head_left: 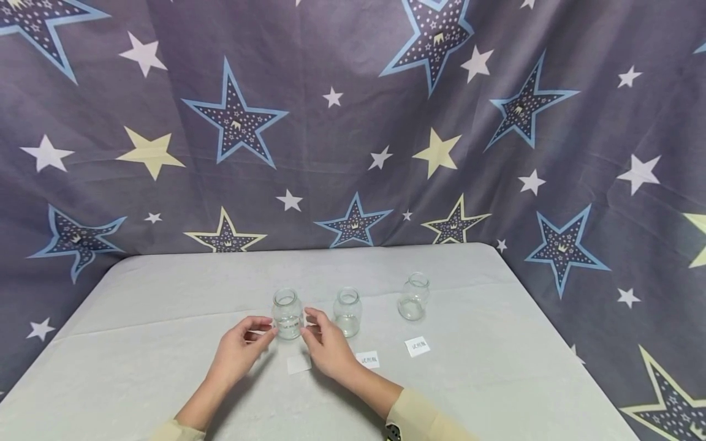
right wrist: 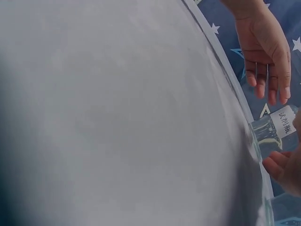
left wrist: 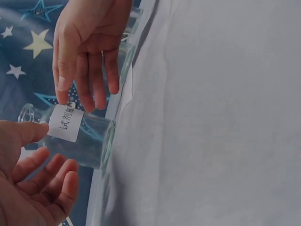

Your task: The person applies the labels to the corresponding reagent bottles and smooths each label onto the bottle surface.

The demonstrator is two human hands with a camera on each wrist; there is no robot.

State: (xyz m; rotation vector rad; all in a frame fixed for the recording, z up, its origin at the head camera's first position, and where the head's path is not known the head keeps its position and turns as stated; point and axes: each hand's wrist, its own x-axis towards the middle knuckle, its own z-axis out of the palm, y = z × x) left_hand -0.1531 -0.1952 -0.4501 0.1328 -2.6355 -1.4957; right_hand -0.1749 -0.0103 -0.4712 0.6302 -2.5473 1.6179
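Glass jar [head_left: 288,313] between relaxed left hand [head_left: 241,348] and right hand [head_left: 328,349], neither gripping; best smooth paper label [left wrist: 66,124] outward.

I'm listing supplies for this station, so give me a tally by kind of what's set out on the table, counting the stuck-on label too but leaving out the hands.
Glass jars: 3
White labels with writing: 3 (1 on a jar, 2 lying loose)
Blank white square: 1
Total: 7
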